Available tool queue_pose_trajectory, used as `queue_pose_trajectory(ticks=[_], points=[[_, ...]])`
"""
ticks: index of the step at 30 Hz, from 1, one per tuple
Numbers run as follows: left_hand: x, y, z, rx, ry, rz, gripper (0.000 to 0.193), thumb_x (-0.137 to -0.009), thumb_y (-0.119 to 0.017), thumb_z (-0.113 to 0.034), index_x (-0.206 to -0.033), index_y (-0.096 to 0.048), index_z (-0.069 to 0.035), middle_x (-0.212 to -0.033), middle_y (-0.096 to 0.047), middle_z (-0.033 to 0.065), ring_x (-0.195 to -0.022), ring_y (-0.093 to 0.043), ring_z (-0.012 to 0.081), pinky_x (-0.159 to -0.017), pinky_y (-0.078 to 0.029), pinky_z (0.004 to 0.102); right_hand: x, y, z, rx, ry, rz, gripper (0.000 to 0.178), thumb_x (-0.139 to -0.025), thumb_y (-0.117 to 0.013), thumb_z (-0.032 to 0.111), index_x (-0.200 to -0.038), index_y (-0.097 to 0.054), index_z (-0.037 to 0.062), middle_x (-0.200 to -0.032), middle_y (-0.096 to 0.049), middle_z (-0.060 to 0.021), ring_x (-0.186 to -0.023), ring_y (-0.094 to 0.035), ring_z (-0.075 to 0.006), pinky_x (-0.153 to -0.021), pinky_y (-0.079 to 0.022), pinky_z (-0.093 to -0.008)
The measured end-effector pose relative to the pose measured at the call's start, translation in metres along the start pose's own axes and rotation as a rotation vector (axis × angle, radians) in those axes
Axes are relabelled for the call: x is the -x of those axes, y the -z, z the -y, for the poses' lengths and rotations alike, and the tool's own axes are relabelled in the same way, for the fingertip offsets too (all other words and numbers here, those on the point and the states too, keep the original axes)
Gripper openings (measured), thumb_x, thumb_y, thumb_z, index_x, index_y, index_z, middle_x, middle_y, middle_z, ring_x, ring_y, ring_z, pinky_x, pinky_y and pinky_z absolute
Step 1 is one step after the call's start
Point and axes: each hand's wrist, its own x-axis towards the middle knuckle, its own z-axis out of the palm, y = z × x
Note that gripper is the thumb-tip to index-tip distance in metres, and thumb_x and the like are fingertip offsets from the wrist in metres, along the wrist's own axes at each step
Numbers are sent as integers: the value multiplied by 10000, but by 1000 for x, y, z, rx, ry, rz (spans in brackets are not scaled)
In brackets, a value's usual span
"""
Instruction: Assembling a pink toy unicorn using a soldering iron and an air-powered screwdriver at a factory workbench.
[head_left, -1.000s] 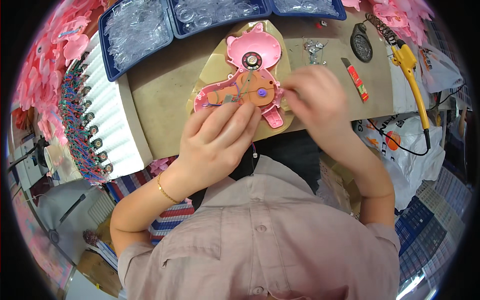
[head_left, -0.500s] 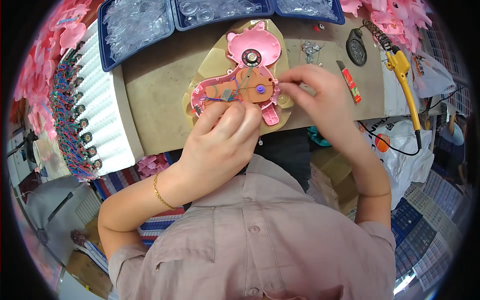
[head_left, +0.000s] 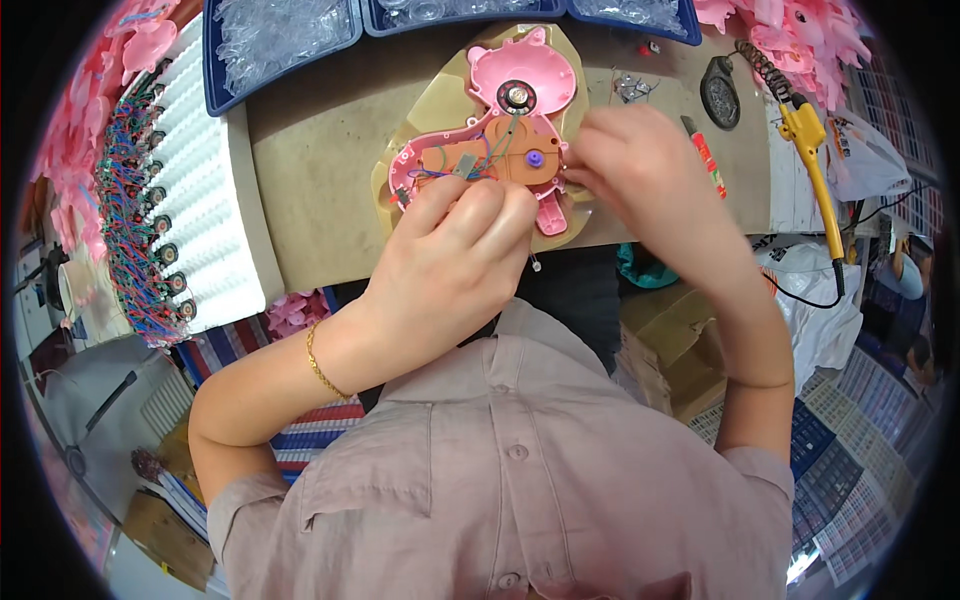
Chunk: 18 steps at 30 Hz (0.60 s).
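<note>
A pink plastic toy half-shell (head_left: 522,70), animal-shaped, lies hollow side up in a tan mould-like holder (head_left: 425,105). Inside it sit a round black speaker (head_left: 516,97), an orange-brown gear case (head_left: 510,150) with a purple knob (head_left: 535,159), and thin coloured wires (head_left: 490,165). My left hand (head_left: 450,250) is closed at the shell's near edge; what its curled fingers grip is hidden. A small clear bulb-like piece (head_left: 536,265) hangs beside that hand. At the shell's right edge my right hand (head_left: 640,160) pinches thumb and fingers together, on something too small to name.
Blue trays (head_left: 285,45) of clear plastic parts line the back. On the left, wired speakers (head_left: 165,255) rest along white ribbed foam (head_left: 215,210). To the right are a red cutter knife (head_left: 705,158), a black oval dish (head_left: 719,95) and a yellow soldering iron (head_left: 815,165) in its coil stand.
My right hand's fingers have drawn closer together at the shell's right edge. The left hand keeps its closed grip. The whole view has shifted slightly.
</note>
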Motion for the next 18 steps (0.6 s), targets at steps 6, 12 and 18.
queue_pose_trajectory(ticks=[6,12,18], points=[[4,-3,1,-49,17,-81,379,-688,-625,-153,-1053,-656,-55,-1072,-547,48,-989,-530,180,-862,-409,341,-15,7,-4,-145,-90,180,159,-718,-693,46,-806,-567,4,-787,-560,-114,-784,-580,-315,-643,-461,-367],[14,-18,6,103,-31,-190,221,-743,-619,-153,-924,-688,-47,-1320,-526,110,-1191,-470,221,-933,-380,364,0,1,-22,-577,-509,10,128,-819,-691,118,-891,-662,16,-793,-617,-63,-753,-603,-178,-694,-480,-317],[19,3,8,68,-17,-128,325,-768,-597,-159,-1078,-639,-69,-1361,-500,120,-1295,-411,262,-1034,-331,397,-104,-5,-76,71,-143,-370,170,-758,-720,132,-899,-685,41,-874,-654,-115,-833,-622,-259,-677,-468,-344]])
